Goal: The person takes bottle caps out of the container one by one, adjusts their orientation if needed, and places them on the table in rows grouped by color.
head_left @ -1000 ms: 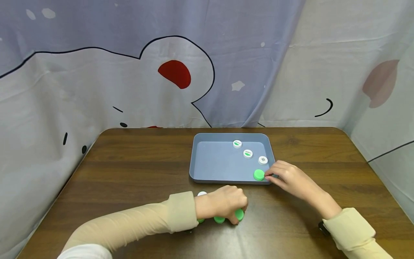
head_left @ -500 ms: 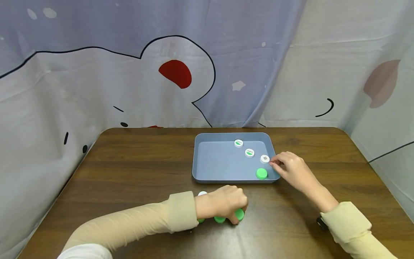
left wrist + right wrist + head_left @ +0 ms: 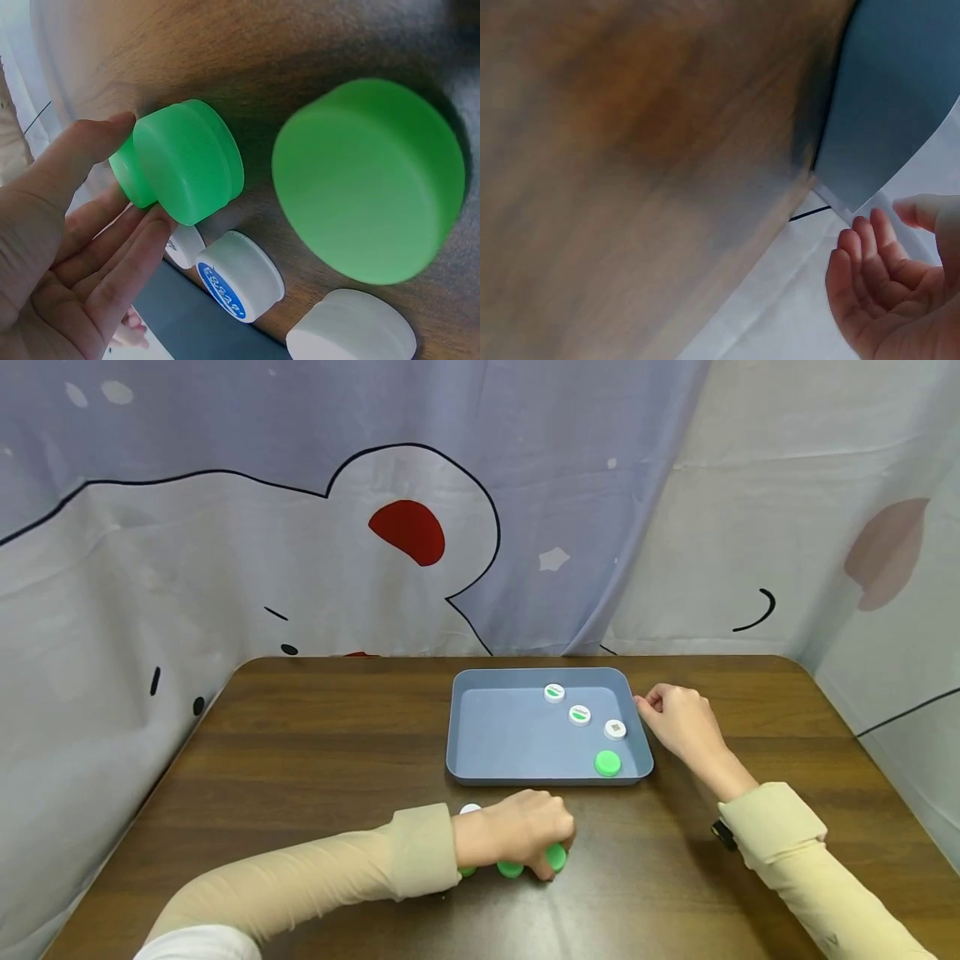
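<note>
My left hand (image 3: 517, 831) pinches a green bottle cap (image 3: 556, 857) between thumb and fingers, low over the table. In the left wrist view, one green cap (image 3: 187, 161) overlaps another green cap (image 3: 129, 180) by the thumb, and a larger-looking green cap (image 3: 367, 184) lies apart. Beyond the fingers are a white cap with a blue print (image 3: 236, 277) and a plain white cap (image 3: 352, 330). My right hand (image 3: 681, 718), fingers loosely bent and holding nothing, is beside the right rim of the blue-grey tray (image 3: 517, 781). Whether it touches the rim is unclear.
Three white caps, including one with a square code (image 3: 615, 729), and a green cap (image 3: 607, 763) lie in the tray's right half. The tray is on a brown wooden table (image 3: 322, 735). A patterned curtain (image 3: 300, 560) hangs behind its far edge.
My right hand has moved away from the green cap in the tray, backward and outward past the right rim. The tray and its caps have shifted slightly right. My left hand stays still.
</note>
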Tool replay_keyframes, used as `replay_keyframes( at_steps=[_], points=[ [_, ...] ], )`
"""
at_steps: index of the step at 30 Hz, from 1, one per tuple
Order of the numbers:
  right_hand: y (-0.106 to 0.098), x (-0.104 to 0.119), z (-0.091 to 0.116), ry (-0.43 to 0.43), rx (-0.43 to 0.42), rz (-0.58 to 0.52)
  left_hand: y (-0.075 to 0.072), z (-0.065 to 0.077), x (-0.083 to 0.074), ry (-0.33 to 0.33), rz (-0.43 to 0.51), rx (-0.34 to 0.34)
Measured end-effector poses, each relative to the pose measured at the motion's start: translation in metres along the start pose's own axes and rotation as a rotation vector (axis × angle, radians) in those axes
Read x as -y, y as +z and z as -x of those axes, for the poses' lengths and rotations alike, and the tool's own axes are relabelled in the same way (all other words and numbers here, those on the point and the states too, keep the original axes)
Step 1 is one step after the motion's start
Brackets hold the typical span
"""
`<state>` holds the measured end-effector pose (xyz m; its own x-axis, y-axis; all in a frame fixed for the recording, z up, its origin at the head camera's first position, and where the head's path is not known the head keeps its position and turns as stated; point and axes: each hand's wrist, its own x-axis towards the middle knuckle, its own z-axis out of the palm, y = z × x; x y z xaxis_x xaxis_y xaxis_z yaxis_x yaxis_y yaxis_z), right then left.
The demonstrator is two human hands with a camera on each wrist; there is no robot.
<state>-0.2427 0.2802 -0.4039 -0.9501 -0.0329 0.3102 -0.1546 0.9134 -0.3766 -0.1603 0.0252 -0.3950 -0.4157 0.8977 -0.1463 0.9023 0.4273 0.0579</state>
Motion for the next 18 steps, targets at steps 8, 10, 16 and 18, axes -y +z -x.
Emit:
replay_keyframes(
  at_steps=[8,10,16,18],
  points=[
    [0.006,-0.001,-0.01,0.079,0.146,0.043,0.001,0.001,0.001,-0.005,-0.005,-0.001],
    [0.009,-0.001,-0.011,0.08,0.166,0.048,0.001,0.001,0.001,-0.005,-0.007,-0.002],
    [0.011,0.002,-0.012,0.068,0.163,0.058,0.001,0.002,0.001,-0.011,-0.009,-0.001],
    [0.012,0.003,-0.012,0.065,0.163,0.059,0.002,0.002,0.001,-0.012,-0.011,-0.001]
  ],
)
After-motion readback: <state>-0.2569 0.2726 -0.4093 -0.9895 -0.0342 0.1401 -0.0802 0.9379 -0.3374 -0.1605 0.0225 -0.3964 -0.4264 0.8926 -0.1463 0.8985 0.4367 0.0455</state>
